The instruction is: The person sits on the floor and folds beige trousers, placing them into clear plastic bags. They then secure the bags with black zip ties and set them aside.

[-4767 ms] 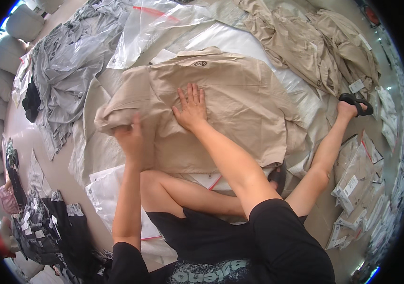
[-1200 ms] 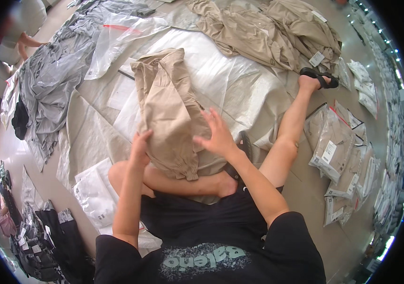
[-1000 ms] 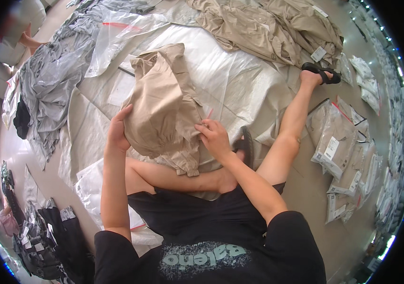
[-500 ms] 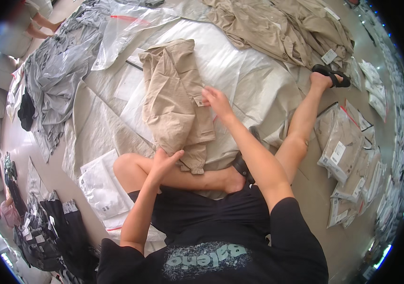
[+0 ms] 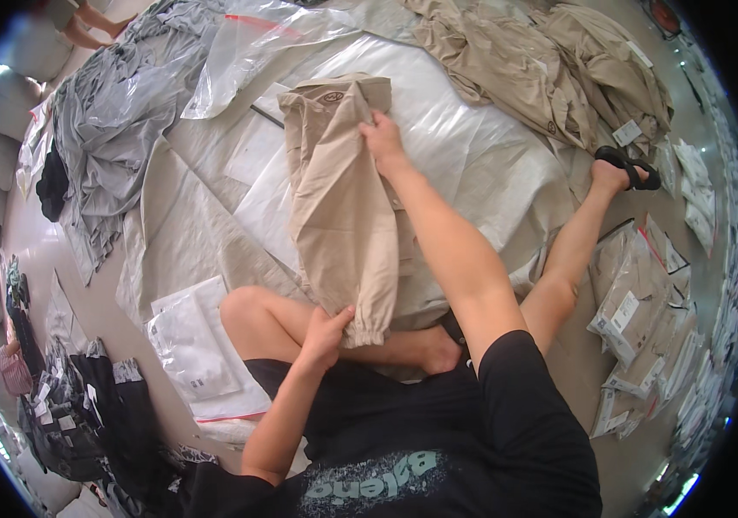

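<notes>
A pair of khaki trousers (image 5: 343,198) with a gathered cuff lies lengthwise in front of me, folded narrow, a small round emblem near its far end. Closed at the cuff end, my left hand (image 5: 326,338) grips the fabric's left edge above my bent leg. My right hand (image 5: 382,138) is closed on the far right edge, pinching the cloth near the top. Part of the lower layer shows past the right side, mostly hidden by my forearm.
Pale sheeting (image 5: 472,173) lies under the trousers. More khaki garments (image 5: 524,78) are heaped far right, grey garments (image 5: 118,129) far left. Bagged khaki clothes (image 5: 628,319) stand stacked at right. A white plastic packet (image 5: 192,350) sits by my left knee, dark clothes (image 5: 118,414) beyond it.
The trousers have been turned over and straightened, bringing the emblem and cuff into sight. My right hand moved farther up the right edge; my left hand shifted right, to the cuff.
</notes>
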Tool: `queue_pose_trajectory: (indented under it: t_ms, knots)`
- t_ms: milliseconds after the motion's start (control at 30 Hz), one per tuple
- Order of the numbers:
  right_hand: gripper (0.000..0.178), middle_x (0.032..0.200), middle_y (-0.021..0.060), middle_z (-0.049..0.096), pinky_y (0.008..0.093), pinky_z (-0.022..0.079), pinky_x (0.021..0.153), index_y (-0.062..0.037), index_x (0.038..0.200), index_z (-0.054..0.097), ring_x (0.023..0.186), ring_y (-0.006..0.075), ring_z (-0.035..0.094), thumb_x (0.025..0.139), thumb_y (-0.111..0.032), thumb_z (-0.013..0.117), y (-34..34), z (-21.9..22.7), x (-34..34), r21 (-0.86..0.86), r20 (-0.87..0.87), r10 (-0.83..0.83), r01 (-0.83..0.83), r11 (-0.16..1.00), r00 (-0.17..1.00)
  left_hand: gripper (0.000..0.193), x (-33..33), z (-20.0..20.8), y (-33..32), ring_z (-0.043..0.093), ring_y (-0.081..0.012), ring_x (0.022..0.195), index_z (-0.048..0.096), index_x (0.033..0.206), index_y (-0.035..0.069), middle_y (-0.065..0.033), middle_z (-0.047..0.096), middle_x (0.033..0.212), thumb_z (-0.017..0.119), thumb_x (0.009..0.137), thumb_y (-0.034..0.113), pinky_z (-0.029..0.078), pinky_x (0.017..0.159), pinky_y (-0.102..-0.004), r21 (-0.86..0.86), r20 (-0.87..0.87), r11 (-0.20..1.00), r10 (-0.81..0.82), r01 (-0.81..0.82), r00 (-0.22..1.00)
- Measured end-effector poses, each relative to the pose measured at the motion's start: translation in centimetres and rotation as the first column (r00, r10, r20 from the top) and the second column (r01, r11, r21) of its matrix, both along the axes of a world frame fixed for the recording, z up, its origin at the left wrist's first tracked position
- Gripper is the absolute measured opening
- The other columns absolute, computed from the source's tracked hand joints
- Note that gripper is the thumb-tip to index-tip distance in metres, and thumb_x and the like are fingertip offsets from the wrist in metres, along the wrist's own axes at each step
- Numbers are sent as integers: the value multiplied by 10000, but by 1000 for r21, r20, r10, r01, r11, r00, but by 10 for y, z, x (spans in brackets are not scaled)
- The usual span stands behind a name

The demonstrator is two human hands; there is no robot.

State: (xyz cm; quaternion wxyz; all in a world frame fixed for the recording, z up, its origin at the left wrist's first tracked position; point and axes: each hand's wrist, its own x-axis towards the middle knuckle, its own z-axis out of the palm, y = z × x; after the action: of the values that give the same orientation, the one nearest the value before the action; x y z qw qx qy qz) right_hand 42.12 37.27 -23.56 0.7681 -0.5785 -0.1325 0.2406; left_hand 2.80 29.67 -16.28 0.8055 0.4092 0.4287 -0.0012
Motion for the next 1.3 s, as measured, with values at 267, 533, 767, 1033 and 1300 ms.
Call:
queue_pose_trajectory:
  t_ms: [267, 533, 767, 1033, 1300]
  knots:
    - [380, 1116, 189, 773, 444, 576, 929, -44, 1293, 667, 1014, 354, 746, 929, -122, 745, -15, 20, -10, -337, 638, -138, 436, 835, 758, 459, -1, 28, 5, 769, -270, 886, 752, 1207, -50, -163, 809, 975, 775, 1005, 362, 597, 811, -412, 185, -346, 588, -711, 787, 612]
    - [307, 1044, 185, 770, 414, 571, 896, 0, 1230, 666, 1001, 302, 749, 972, -160, 715, -6, -9, 9, -251, 430, -150, 278, 927, 890, 378, 120, 62, 94, 635, -316, 904, 687, 1317, 53, -135, 665, 972, 745, 959, 159, 497, 827, -452, 971, -178, -213, -343, 108, 922]
    - [486, 1333, 193, 690, 362, 470, 1142, -48, 1389, 577, 1326, 315, 628, 922, -35, 712, 29, 6, 27, -162, 327, 64, -10, 987, 943, 604, 151, -45, 107, 553, -294, 998, 552, 1557, 127, -114, 592, 1079, 678, 999, 318, 441, 879, -424, 828, -495, -476, -377, 295, 783]
    - [1003, 1527, 201, 533, 526, 422, 1166, -159, 1573, 429, 1426, 310, 489, 741, -324, 965, 33, 5, 54, -744, 608, 125, 507, 436, 784, 598, 152, -47, 113, 540, -273, 969, 542, 1576, 186, -87, 573, 1047, 665, 1005, 312, 434, 858, -417, 829, -524, -470, -468, 302, 711]
    - [838, 1315, 161, 718, 395, 545, 1064, 121, 1488, 495, 1238, 259, 683, 845, -202, 924, -1, 80, 109, -322, -242, 239, -311, 894, 940, 550, 164, -42, 119, 576, -282, 987, 627, 1481, 169, -90, 587, 1019, 691, 950, 292, 470, 894, -431, 887, -421, -396, -478, 238, 771]
